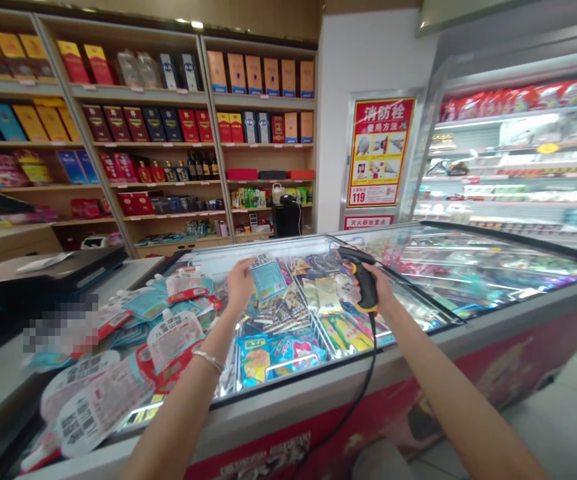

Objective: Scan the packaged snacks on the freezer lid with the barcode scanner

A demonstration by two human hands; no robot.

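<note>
My left hand (240, 281) pinches the left edge of a light blue packet (270, 279) with a printed label, held over the glass top of a chest freezer (288, 393). In my right hand (377, 287) is a black and yellow barcode scanner (367, 283), its head tilted toward the packet and its cable hanging down over the freezer's front. Several red, white and blue pouches (175, 340) lie in a loose pile on the left part of the freezer top, beside my left forearm.
Bagged and boxed goods (298, 353) show under the glass. A dark machine (63, 273) stands at the left. Behind are shelves of boxes and bottles (168, 173), a red poster (376, 153) and a lit refrigerated display (513, 160).
</note>
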